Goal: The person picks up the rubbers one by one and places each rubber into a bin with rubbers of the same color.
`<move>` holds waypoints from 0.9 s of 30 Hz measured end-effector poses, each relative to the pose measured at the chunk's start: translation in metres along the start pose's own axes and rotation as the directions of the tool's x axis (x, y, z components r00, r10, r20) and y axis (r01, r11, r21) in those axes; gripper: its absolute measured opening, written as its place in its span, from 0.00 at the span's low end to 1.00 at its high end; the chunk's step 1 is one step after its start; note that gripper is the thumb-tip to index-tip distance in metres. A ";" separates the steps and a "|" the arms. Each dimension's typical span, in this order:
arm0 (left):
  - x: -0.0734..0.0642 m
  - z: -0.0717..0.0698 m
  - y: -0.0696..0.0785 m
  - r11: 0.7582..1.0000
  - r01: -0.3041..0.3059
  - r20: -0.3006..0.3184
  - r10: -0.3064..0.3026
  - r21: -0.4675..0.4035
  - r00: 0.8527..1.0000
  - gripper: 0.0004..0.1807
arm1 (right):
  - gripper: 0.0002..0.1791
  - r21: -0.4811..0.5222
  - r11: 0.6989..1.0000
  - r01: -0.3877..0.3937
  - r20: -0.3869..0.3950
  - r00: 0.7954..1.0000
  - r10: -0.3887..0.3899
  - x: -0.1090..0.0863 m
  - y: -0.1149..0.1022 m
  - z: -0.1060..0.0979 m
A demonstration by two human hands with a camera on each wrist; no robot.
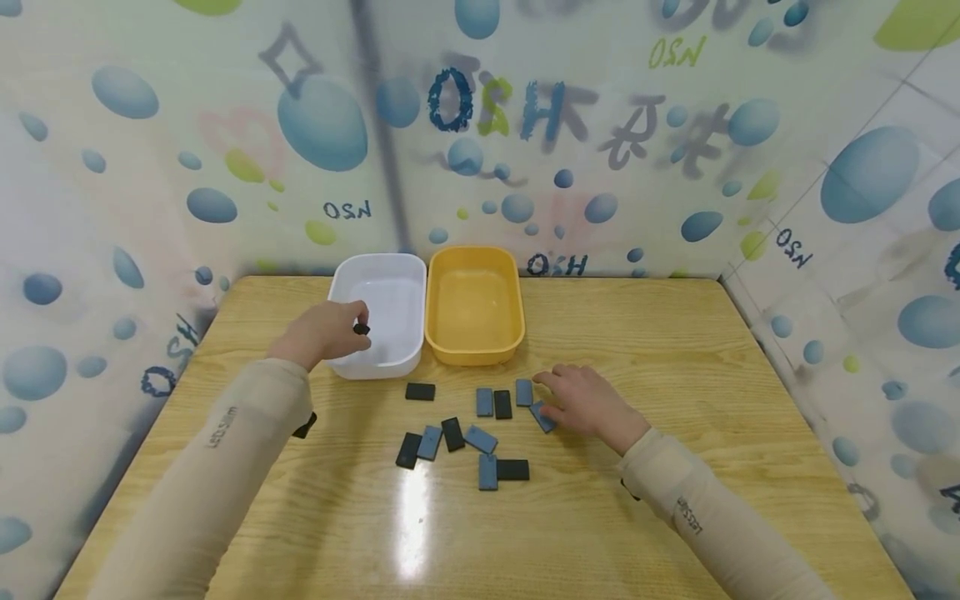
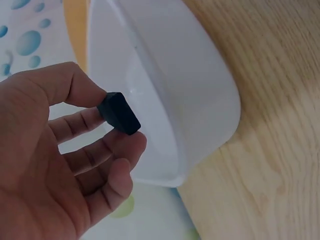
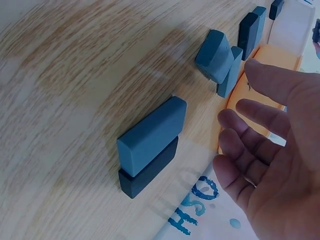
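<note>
Left grip (image 1: 322,333) pinches a black, rectangular, plastic-looking block (image 2: 119,114); likely light, stiff, slightly slippery. Best hold: opposite long edges. Right grip (image 1: 588,404) loosely spread, empty.

You can pass over the bench (image 1: 637,325) right of the yellow bin (image 1: 475,358), but scattered blocks (image 1: 503,405) obstruct a low sweep in front of it, and the white bin (image 1: 378,372) bars its left side.

beige sleeves (image 1: 228,467) with dark lettering (image 1: 222,427)
</note>
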State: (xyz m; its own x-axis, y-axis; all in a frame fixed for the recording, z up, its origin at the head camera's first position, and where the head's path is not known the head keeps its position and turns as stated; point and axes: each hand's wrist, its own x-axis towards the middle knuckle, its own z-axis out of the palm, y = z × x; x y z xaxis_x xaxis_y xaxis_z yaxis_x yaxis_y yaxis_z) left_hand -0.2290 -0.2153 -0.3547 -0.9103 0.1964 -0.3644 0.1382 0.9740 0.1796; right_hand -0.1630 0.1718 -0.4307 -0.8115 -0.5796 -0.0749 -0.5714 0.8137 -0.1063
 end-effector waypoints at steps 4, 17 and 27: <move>0.010 0.009 0.001 0.999 0.034 -0.021 -0.034 -0.001 0.999 0.17 | 0.26 0.011 1.000 0.013 -0.021 1.000 -0.012 -0.001 0.002 0.001; 0.027 0.027 0.000 0.993 0.121 -0.004 -0.121 -0.007 0.993 0.15 | 0.25 -0.005 1.000 0.002 -0.032 0.999 -0.002 -0.002 0.004 0.000; 0.035 0.036 0.002 0.985 0.171 -0.029 -0.170 -0.001 0.985 0.13 | 0.25 -0.001 1.000 -0.009 -0.022 1.000 0.009 -0.001 0.004 0.000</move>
State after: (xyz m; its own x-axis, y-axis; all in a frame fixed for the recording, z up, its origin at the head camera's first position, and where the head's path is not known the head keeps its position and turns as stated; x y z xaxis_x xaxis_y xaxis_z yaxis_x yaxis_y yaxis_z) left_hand -0.2467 -0.2026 -0.3999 -0.9315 0.0241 -0.3630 -0.0193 0.9931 0.1154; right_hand -0.1643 0.1761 -0.4312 -0.8192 -0.5710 -0.0540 -0.5640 0.8191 -0.1049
